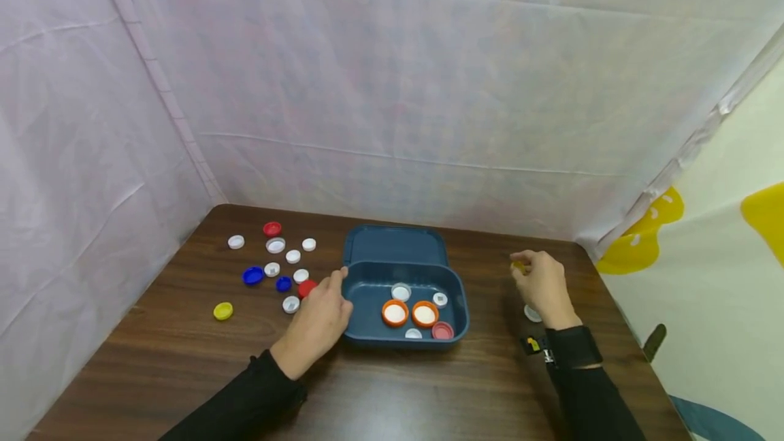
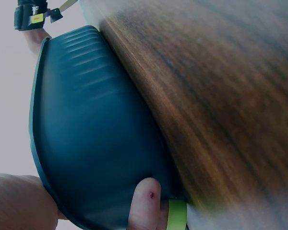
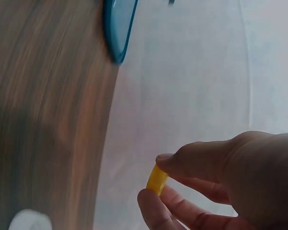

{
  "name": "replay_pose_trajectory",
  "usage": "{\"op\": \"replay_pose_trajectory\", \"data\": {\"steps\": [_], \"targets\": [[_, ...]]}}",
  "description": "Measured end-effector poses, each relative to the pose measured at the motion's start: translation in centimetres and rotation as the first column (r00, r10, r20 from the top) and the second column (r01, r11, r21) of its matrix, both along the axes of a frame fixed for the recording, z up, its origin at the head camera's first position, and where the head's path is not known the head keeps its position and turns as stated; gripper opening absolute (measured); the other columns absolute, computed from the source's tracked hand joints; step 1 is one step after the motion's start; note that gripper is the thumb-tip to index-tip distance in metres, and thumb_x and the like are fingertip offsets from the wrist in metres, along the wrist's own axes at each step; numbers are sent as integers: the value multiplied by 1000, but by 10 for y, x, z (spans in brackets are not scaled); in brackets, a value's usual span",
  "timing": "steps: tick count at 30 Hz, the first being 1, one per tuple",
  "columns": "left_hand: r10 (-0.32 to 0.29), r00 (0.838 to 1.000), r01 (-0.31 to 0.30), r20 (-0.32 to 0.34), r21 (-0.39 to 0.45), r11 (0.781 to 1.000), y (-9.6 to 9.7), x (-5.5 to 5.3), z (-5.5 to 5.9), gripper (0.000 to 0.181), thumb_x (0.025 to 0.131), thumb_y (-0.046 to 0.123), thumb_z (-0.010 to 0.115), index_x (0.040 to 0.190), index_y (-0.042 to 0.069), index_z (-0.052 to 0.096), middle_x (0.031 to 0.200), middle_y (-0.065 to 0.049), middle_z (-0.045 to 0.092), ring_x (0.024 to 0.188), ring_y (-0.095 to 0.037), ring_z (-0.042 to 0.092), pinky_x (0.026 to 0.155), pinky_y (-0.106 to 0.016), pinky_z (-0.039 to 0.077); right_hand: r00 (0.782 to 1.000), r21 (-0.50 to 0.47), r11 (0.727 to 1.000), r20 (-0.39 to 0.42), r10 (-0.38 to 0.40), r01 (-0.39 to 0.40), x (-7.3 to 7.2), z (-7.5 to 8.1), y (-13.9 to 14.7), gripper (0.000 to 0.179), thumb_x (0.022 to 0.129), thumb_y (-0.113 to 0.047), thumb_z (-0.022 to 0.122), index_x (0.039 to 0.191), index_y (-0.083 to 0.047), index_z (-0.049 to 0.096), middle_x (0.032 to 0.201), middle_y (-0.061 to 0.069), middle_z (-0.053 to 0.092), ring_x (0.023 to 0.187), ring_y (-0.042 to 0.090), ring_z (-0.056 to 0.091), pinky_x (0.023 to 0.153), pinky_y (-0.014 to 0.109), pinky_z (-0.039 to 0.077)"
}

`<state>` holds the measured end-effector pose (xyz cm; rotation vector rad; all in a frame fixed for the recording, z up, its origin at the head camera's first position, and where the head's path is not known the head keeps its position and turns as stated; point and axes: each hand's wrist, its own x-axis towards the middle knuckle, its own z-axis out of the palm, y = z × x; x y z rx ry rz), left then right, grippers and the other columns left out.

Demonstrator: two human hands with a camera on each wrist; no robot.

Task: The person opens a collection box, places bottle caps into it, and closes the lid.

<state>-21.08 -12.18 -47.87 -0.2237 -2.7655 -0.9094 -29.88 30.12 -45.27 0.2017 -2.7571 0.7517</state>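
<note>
A dark blue box (image 1: 456, 291) stands on the table with several caps in it, among them orange-rimmed caps (image 1: 395, 313) and a pink cap (image 1: 442, 331). My left hand (image 1: 318, 312) holds its left wall, thumb over the rim and a fingertip (image 2: 145, 203) against the outer side. Right beside that fingertip shows a lime-green ridged edge (image 2: 177, 215), mostly hidden. Off to the box's right, my right hand (image 1: 542, 284) pinches a yellow cap (image 3: 157, 180) between thumb and fingers, raised over the table. Close below that hand lies a white cap (image 1: 532, 314).
The box's lid (image 1: 395, 245) lies open behind it. Several white, red and blue caps (image 1: 253, 275) are scattered on the table's left side, with a yellow cap (image 1: 223, 311) nearest the front. White sheeting (image 1: 392, 87) hangs behind the table.
</note>
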Motion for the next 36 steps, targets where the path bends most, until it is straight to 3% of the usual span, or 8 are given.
{"op": "replay_pose_trajectory", "data": {"steps": [3,6,10,14,21,27,33,36], "targets": [[0,1000,0,-10,-3,1000,0,0,1,54,103,-2,72,155,-12,60,137,-32,77,83,-23,72,74,-40,70,999,-11,999,4,33,-33,7,4,-14,27,110,-5,74,134,3,82,129,33,81,116,53,80,90,60,70],[1,1000,-1,-5,-7,1000,-1,-1,1,54,104,-1,72,156,-11,60,137,-31,77,82,-23,72,73,-39,69,997,-22,997,-13,71,-71,13,8,-27,26,109,-5,76,134,2,82,131,33,80,115,51,81,94,63,69],[4,1000,-4,3,-13,1000,-1,0,1,54,104,0,72,156,-11,60,139,-31,76,85,-23,73,76,-40,70,992,-27,992,-48,119,-120,20,10,-44,24,106,-4,81,129,-1,84,127,29,81,108,45,83,92,61,70],[-4,999,4,-43,-6,1000,-1,0,0,54,101,-4,72,153,-12,61,135,-31,77,83,-23,72,72,-42,69,984,-35,986,-75,160,-163,27,13,-62,23,103,-2,84,125,-1,86,118,25,80,101,39,83,87,56,71],[-11,997,11,-78,-4,1000,0,-1,-2,53,100,-4,72,151,-13,62,133,-32,78,83,-24,73,71,-43,69,968,-33,968,-42,248,-250,42,14,-91,22,101,-1,86,123,-3,86,112,16,79,95,27,80,83,44,72],[-6,998,6,-55,-7,1000,0,-2,-3,54,101,-2,72,153,-13,61,139,-32,77,86,-26,74,75,-44,70,931,-23,932,41,363,-363,55,13,-117,22,100,-1,89,121,-4,86,111,12,78,92,20,80,81,36,71],[0,1000,-1,-21,-6,1000,0,-1,-1,55,103,-1,71,155,-12,59,138,-32,77,86,-25,74,77,-44,71,850,-32,857,112,515,-515,60,9,-135,20,103,-8,88,122,-5,86,111,9,80,96,20,79,82,29,69],[2,1000,-3,-16,-8,1000,-1,-1,0,55,103,-1,71,156,-12,59,137,-32,77,85,-25,73,75,-42,70,834,-38,844,134,535,-535,62,9,-136,20,106,-10,86,125,-7,86,112,7,79,98,18,77,82,25,65]]}}
